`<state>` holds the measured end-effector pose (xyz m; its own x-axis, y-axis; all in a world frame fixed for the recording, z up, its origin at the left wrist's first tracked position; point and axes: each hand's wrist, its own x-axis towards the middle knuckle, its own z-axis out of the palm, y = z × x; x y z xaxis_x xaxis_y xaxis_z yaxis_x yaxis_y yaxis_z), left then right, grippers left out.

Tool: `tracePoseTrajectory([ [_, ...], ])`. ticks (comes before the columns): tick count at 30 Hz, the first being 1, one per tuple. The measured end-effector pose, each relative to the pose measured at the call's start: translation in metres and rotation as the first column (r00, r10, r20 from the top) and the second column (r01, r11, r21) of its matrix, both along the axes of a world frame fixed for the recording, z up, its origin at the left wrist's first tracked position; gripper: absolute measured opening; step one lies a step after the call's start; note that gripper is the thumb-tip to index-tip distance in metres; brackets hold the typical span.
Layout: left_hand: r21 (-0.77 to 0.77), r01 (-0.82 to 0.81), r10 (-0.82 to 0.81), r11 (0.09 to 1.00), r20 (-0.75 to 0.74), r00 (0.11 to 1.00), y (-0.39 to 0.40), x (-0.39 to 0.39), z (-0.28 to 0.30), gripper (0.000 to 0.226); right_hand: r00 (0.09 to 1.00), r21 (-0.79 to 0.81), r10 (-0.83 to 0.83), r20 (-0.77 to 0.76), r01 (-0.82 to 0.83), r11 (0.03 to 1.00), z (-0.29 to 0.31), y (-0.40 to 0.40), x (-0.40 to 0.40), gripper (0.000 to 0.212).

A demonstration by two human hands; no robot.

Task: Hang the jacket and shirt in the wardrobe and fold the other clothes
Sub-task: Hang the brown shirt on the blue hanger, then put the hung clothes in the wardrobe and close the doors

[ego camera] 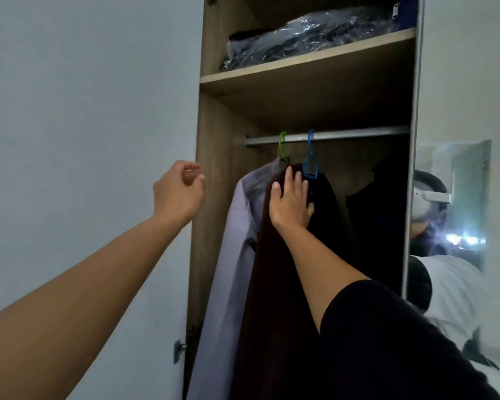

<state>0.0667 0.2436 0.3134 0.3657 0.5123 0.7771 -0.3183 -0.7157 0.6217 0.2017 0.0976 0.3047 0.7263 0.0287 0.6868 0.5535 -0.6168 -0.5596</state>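
**Both garments on rail, hanging almost done**

Wardrobe (pixel 214 197) open. Lilac shirt (pixel 237 241) on green hanger (pixel 283 147), dark jacket (pixel 286 284) on blue hanger (pixel 310 157), both hooked on metal rail (pixel 344 135), shirt to left, touching jacket. Right hand (pixel 292 203) flat on jacket shoulder w/ fingers spread, not gripping; probably pressing cloth to settle it straight & stop swing. Left hand (pixel 179 189) loosely curled, holding nothing, near wardrobe left edge, prob. for balance or reaching for door. Plastic-wrapped bundle (pixel 306 36) on top shelf (pixel 300 64). Folding of other clothes not visible here.
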Motion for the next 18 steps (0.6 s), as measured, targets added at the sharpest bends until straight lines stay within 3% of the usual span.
tracePoseTrajectory([
  [4, 0.021, -0.159, 0.158, 0.987, 0.039, 0.987, 0.033, -0.082, -0.018, 0.033, 0.971, -0.197, -0.002, 0.24, 0.051, 0.979, -0.04, 0.026, -0.066, 0.055],
  [8, 0.24, -0.391, 0.392, 0.889, 0.043, 0.919, 0.083, -0.168, -0.04, 0.036, 0.93, -0.29, 0.19, 0.314, -0.097, 0.952, -0.095, 0.081, -0.141, 0.058],
  [10, 0.296, -0.508, 0.507, 0.809, 0.086, 0.857, 0.105, -0.205, -0.046, 0.037, 0.888, -0.392, 0.316, 0.333, -0.175, 0.903, -0.123, 0.113, -0.179, 0.058],
  [14, 0.207, -0.735, 0.74, 0.646, 0.066, 0.669, 0.131, -0.257, -0.045, 0.05, 0.75, -0.517, 0.535, 0.39, -0.303, 0.801, -0.169, 0.161, -0.249, 0.056],
  [16, 0.166, -0.709, 0.724, 0.685, -0.046, 0.689, 0.143, -0.274, -0.04, 0.061, 0.694, -0.547, 0.595, 0.406, -0.337, 0.767, -0.182, 0.18, -0.282, 0.057],
  [18, 0.078, -0.551, 0.554, 0.831, -0.203, 0.807, 0.155, -0.287, -0.036, 0.069, 0.663, -0.596, 0.64, 0.387, -0.35, 0.723, -0.19, 0.197, -0.309, 0.058],
])
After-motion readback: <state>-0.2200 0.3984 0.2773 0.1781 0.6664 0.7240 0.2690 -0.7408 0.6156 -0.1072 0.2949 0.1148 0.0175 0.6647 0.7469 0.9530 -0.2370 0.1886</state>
